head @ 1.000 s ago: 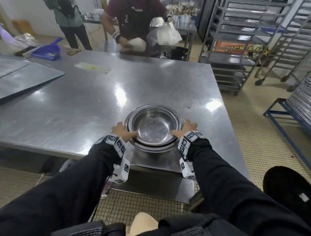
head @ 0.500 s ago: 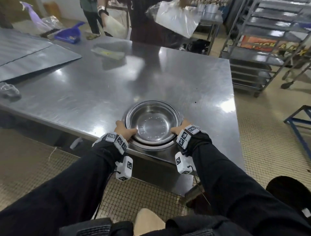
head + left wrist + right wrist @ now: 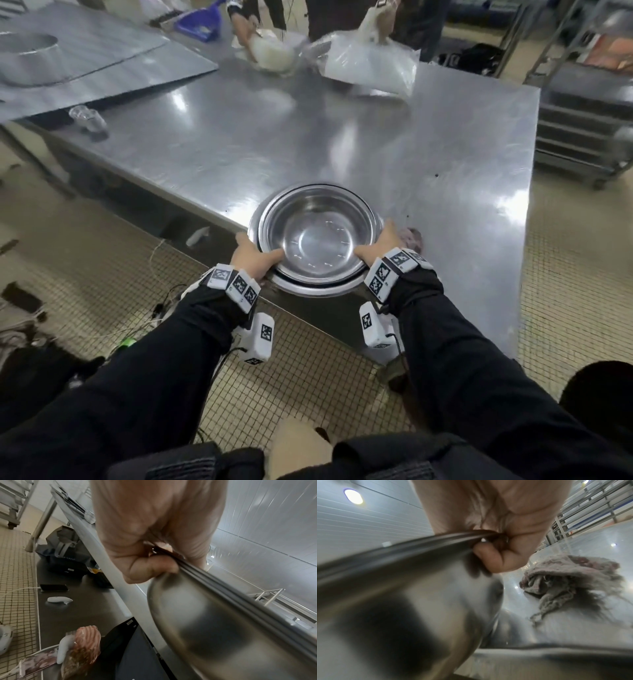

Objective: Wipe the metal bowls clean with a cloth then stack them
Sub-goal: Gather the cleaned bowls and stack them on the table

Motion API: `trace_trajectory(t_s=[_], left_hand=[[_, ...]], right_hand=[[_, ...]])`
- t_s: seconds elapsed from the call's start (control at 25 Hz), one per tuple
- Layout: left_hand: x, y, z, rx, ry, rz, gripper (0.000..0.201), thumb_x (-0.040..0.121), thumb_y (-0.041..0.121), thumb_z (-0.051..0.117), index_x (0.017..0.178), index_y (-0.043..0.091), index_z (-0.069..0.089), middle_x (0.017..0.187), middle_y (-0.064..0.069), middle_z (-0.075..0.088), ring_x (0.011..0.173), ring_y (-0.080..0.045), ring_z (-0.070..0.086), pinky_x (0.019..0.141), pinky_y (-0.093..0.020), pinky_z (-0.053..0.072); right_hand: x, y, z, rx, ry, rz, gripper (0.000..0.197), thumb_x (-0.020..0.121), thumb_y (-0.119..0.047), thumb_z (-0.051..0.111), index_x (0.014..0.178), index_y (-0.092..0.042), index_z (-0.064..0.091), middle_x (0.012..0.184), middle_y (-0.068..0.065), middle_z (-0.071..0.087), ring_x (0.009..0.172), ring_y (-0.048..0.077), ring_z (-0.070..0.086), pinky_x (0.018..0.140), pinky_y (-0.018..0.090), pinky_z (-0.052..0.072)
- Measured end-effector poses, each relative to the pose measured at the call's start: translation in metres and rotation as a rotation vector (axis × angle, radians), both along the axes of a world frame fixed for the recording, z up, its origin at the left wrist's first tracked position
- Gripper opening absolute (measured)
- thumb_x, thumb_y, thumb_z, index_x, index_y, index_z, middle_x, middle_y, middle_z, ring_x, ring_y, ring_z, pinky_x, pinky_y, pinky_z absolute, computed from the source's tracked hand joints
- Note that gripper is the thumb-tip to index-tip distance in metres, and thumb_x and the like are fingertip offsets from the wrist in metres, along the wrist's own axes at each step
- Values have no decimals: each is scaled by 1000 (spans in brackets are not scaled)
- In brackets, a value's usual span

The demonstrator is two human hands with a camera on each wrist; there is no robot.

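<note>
A stack of nested metal bowls (image 3: 318,236) sits near the front edge of the steel table (image 3: 342,137). My left hand (image 3: 255,255) grips the stack's left rim, thumb over the top and fingers curled under (image 3: 149,568). My right hand (image 3: 375,245) grips the right rim the same way (image 3: 493,559). The bowls' outer wall (image 3: 214,622) fills the left wrist view, and in the right wrist view the bowl wall (image 3: 402,595) is blurred. A crumpled pinkish cloth (image 3: 570,577) lies on the table just right of my right hand, and the cloth (image 3: 412,238) partly shows in the head view.
Across the table, other people's hands handle a white bundle (image 3: 272,54) and a clear plastic bag (image 3: 370,65). Metal sheets (image 3: 102,68) and a round tin (image 3: 27,60) lie at far left, a clear cup (image 3: 87,118) near the left edge. Racks (image 3: 582,113) stand right.
The bowl stack, held in both hands, has come toward the table's front edge. My view has swung left. The people across the table have set a bag and bundle down.
</note>
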State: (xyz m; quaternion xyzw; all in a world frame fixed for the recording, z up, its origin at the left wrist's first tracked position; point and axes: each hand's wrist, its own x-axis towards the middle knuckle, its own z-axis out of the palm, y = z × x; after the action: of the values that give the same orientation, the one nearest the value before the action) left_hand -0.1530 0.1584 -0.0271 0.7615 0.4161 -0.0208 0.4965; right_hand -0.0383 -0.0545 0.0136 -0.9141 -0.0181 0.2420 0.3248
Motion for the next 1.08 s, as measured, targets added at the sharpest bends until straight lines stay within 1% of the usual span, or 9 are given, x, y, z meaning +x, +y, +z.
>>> trace_trajectory(t_s=[0.16, 0.24, 0.32, 0.44, 0.56, 0.68, 0.8, 0.96, 1.08], left_hand=[[-25, -4, -2, -69, -35, -1, 67, 77, 26, 74, 121, 18, 24, 101, -20, 61, 63, -27, 64, 47, -31, 54], [-43, -6, -3, -81, -80, -1, 69, 65, 33, 75, 113, 20, 27, 102, -21, 62, 74, -34, 68, 62, -45, 60], [-64, -5, -3, -105, -102, -5, 70, 58, 36, 73, 111, 18, 29, 101, -20, 61, 81, -35, 67, 71, -49, 59], [-102, 11, -7, -118, -108, -14, 65, 67, 28, 74, 114, 13, 31, 102, -19, 60, 82, -31, 66, 65, -40, 58], [-138, 31, -17, -164, -39, -47, 63, 77, 21, 74, 119, 12, 28, 102, -17, 59, 71, -24, 63, 46, -26, 51], [-166, 42, -35, -142, 71, -108, 64, 81, 18, 72, 125, 8, 27, 101, -17, 60, 64, -18, 60, 40, -19, 44], [-176, 48, -68, -115, 151, -153, 64, 82, 17, 71, 126, 5, 27, 96, -15, 59, 63, -18, 58, 37, -18, 42], [-160, 41, -133, -101, 210, -203, 64, 82, 24, 71, 124, 3, 27, 91, -10, 56, 72, -21, 63, 52, -31, 53], [-124, 30, -209, -125, 181, -229, 59, 82, 22, 73, 116, -1, 30, 91, -11, 59, 71, -21, 64, 55, -33, 57]], right_hand=[[-26, -4, -6, 37, 8, -32, 92, 78, -18, 66, 148, -18, 6, 130, 14, 49, 105, 31, 55, 87, 32, 40], [-43, -5, -8, 37, 11, -34, 94, 77, -20, 67, 148, -19, 6, 130, 14, 49, 106, 30, 53, 89, 34, 39], [-60, -5, -11, 20, 32, -31, 96, 77, -22, 67, 148, -20, 3, 124, 13, 51, 104, 31, 55, 88, 35, 41], [-95, 3, -21, 42, 79, -55, 92, 76, -22, 68, 147, -18, 9, 117, 12, 53, 93, 29, 55, 80, 34, 43], [-137, 13, -39, 67, 123, -105, 87, 78, -19, 69, 146, -11, 15, 126, 16, 52, 107, 32, 55, 82, 33, 43], [-171, 18, -68, 37, 179, -156, 84, 81, -18, 66, 147, -10, 13, 129, 17, 50, 114, 34, 52, 85, 34, 42], [-190, 19, -112, 20, 265, -202, 87, 78, -19, 68, 146, -11, 16, 127, 15, 52, 113, 32, 53, 88, 31, 44], [-177, 10, -187, 21, 286, -241, 90, 70, -18, 74, 144, -14, 22, 126, 13, 55, 111, 31, 56, 96, 38, 47], [-145, -2, -253, 23, 262, -244, 86, 74, -15, 72, 144, -11, 23, 132, 12, 51, 116, 31, 54, 95, 33, 44]])
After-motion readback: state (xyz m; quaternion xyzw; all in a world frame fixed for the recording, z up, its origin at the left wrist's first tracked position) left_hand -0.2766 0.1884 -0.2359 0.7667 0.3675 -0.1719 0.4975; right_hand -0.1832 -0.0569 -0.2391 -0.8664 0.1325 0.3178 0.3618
